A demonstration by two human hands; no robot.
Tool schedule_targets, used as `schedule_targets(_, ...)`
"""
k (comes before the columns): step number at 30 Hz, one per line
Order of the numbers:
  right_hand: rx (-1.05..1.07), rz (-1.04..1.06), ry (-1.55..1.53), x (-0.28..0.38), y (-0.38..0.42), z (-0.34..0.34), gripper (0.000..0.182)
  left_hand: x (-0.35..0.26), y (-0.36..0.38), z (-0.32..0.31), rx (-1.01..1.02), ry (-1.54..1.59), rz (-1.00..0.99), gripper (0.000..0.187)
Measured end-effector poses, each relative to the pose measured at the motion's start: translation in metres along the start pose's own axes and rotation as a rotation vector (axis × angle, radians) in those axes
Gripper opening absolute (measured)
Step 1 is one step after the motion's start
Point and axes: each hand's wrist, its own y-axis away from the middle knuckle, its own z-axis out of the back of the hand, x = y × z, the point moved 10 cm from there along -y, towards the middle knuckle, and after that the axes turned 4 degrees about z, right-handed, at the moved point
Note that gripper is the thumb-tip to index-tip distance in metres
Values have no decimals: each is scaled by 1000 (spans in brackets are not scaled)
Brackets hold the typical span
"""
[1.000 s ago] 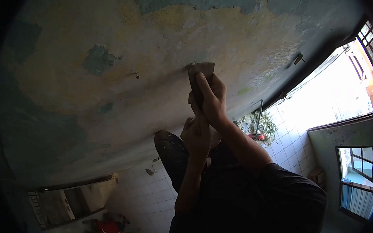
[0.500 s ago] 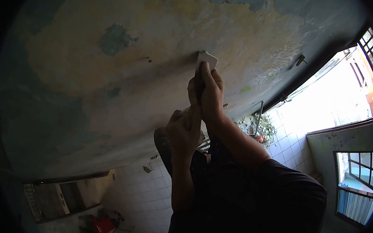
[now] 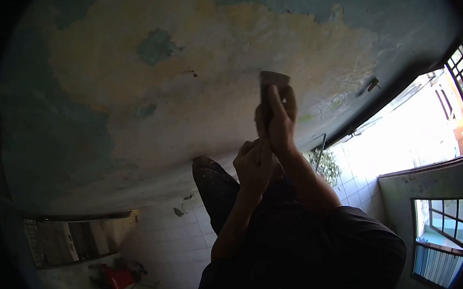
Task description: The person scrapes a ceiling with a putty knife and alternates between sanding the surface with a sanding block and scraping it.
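A wide-bladed scraper (image 3: 274, 79) is in front of the patchy wall (image 3: 201, 110), its flat blade upward; the dim light hides whether its edge touches the surface. My right hand (image 3: 279, 121) is closed around it, thumb laid along it just below the blade. Directly below, my left hand (image 3: 252, 165) is closed at the lower end of the handle, against the heel of my right hand. The handle itself is mostly covered by my fingers. Faded yellow paint and green-blue patches mark the wall.
A small nail or hook (image 3: 195, 75) and a latch-like fitting (image 3: 373, 84) stick out from the wall. Bright doorway light (image 3: 404, 135) is at right, beside a window (image 3: 446, 218). Leafy debris (image 3: 327, 167) lies on the tiled floor (image 3: 190, 238). A red-clothed person (image 3: 117, 279) is at lower left.
Both hands and the scraper have moved right and slightly down. The blade has turned, now showing a darker face. My knee shows more fully at the wall; the view has shifted slightly.
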Motion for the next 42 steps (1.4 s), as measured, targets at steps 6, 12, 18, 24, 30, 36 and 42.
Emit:
schedule_targets(6, 158, -98, 46, -23, 7, -25, 24, 14, 9, 14, -73, -44, 95, 18)
schedule_targets(12, 160, -134, -5, -28, 4, -26, 25, 11, 7, 17, -102, -49, 88, 30)
schedule_targets(18, 177, -82, -37, -32, -1, -30, 28, 25, 0, 20, -109, -107, 55, 32)
schedule_targets(24, 128, -105, -43, -32, 1, -34, 24, 30, -7, 28, -27, -133, -20, 18)
schedule_targets(30, 96, -132, -69, -30, -1, -38, 27, 29, -16, 36, 7, -196, -20, 18)
schedule_targets(36, 52, -138, -97, -34, 0, -40, 29, 13, -24, 45, 4, -246, 2, 20)
schedule_targets(42, 55, -262, -348, -44, 8, -59, 32, 10, -41, 81, -23, -268, 14, 34)
